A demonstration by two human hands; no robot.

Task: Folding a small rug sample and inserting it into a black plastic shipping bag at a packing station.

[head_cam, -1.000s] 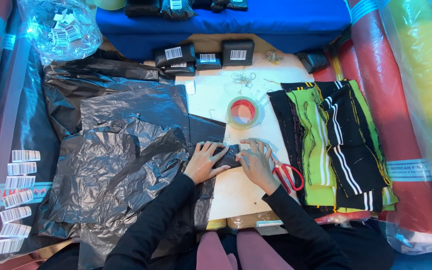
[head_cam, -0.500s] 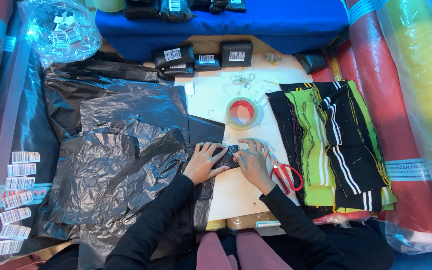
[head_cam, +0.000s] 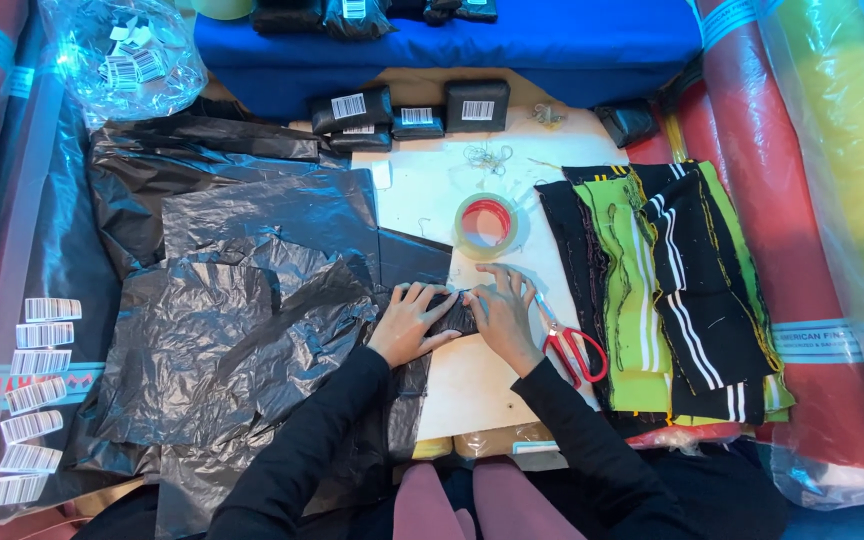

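My left hand and my right hand press together on a small bundle wrapped in black plastic on the pale tabletop. The fingers of both hands fold around the bundle's edges. A black plastic sheet spreads out to the left and runs under my left hand. A roll of clear tape with a red core lies just beyond my hands. Red-handled scissors lie right beside my right wrist.
Several wrapped black packets with barcode labels stand at the back. A stack of black and green striped fabric pieces lies on the right. Barcode stickers line the left edge. Fabric rolls flank both sides.
Both hands have stayed on the bundle, with the fingers shifting slightly as they press the plastic around it.
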